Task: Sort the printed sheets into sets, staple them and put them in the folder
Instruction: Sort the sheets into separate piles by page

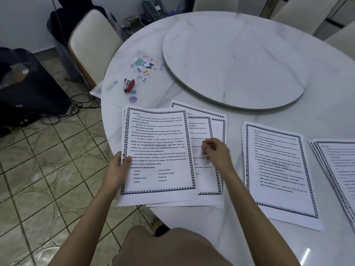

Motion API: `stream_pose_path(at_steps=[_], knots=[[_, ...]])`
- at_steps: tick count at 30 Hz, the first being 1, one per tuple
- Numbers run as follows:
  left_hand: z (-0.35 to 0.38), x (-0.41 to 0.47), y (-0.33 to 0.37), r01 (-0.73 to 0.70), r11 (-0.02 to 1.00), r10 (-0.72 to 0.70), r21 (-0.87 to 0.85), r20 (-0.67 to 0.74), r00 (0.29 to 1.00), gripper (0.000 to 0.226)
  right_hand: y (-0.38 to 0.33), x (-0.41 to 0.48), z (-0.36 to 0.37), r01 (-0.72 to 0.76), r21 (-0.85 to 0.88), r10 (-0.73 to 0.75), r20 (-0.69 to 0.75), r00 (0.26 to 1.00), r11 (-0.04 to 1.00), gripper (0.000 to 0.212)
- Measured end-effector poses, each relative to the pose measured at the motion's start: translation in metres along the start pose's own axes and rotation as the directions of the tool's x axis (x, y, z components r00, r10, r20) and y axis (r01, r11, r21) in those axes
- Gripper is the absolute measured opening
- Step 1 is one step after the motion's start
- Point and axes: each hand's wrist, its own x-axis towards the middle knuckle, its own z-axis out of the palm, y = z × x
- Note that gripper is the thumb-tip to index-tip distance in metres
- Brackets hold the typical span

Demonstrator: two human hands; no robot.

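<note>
My left hand [118, 167] grips the left edge of a small stack of printed sheets [157, 148], held just above the table's near edge. Beneath and right of it lies a fanned pile of sheets [213, 185]. My right hand [215, 150] hovers over that pile with its fingers curled; it is blurred and I cannot tell if it pinches a sheet. A second pile [276, 169] lies further right, and a third pile [338, 169] is cut off by the right frame edge. A red stapler [129, 85] lies on a translucent patterned folder [124, 79] at the table's left.
The round white marble table [240, 116] carries a large turntable disc [234, 60] in its middle. A cream chair [92, 45] stands at the left, more chairs at the far right. Dark bags and cables lie on the tiled floor at the left.
</note>
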Motion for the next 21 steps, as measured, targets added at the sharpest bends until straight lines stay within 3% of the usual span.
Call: stream_pose_path(at_steps=[4,10,13,21], knots=[[-0.014,0.003,-0.001,0.002,1.000,-0.002,0.019,-0.032,0.999,0.029,0.016,0.006,-0.023,-0.010,-0.271,-0.032,-0.152,0.988,0.963,0.021],[-0.042,0.007,-0.002,0.020,0.998,-0.012,0.055,-0.156,0.988,0.031,0.024,-0.002,-0.016,-0.085,-0.571,0.027,-0.108,0.994,0.817,0.058],[-0.056,0.006,-0.004,0.022,0.999,-0.016,0.028,-0.211,0.977,0.031,0.023,-0.006,-0.009,-0.093,-0.629,0.008,-0.137,0.991,0.772,0.059],[-0.072,0.002,-0.011,0.021,0.999,-0.013,0.030,-0.234,0.972,0.033,0.020,-0.010,0.002,-0.122,-0.596,0.015,-0.180,0.984,0.794,0.040]])
